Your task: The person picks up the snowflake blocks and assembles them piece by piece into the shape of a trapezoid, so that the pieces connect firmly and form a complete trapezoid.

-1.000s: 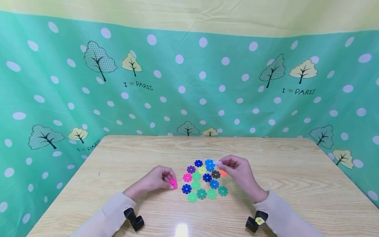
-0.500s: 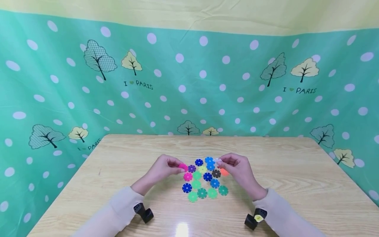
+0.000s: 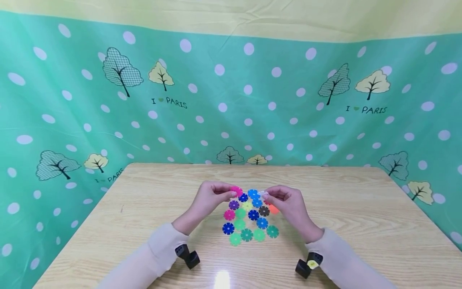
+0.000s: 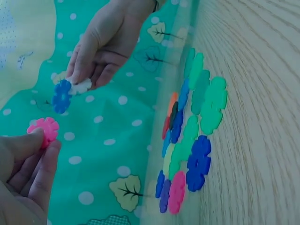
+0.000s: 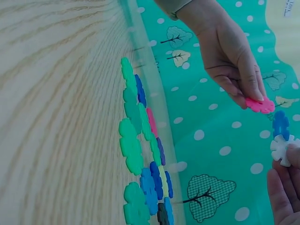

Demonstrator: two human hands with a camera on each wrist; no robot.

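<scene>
My left hand pinches a pink snowflake disc between thumb and fingers, raised over the far edge of a group of loose discs. Opposite it, my right hand pinches a white snowflake disc. A blue snowflake disc is joined to the white one by its notched edge and points toward the left hand. Seen from the left wrist, the pink disc is apart from the blue one, with a small gap between them. Both hands are above the table.
Several notched discs in green, blue, purple, pink, yellow, black and orange lie flat on the wood-grain table, among them a dark blue disc and a teal disc. A green dotted curtain hangs behind the table.
My left hand has moved from left of the loose discs up and to the right, bringing the pink disc close to the blue one. The right hand has barely shifted, still pinching the white disc.
</scene>
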